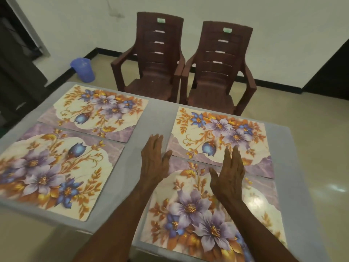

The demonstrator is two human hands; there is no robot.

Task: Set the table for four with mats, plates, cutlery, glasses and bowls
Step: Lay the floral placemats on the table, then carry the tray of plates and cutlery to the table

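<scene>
Several floral place mats lie flat on the grey table (156, 118): a far left mat (94, 112), a near left mat (51, 171), a far right mat (222, 138) and a near right mat (204, 210). My left hand (154, 159) hovers flat over the bare strip between the mats, fingers apart, holding nothing. My right hand (229, 176) is over the top edge of the near right mat, palm turned inward, fingers straight and holding nothing. No plates, cutlery, glasses or bowls are in view.
Two dark brown plastic chairs, one on the left (151, 59) and one on the right (219, 69), stand side by side beyond the table's far edge. A blue plastic bucket (83, 69) sits on the floor at the back left. Tiled floor lies to the right.
</scene>
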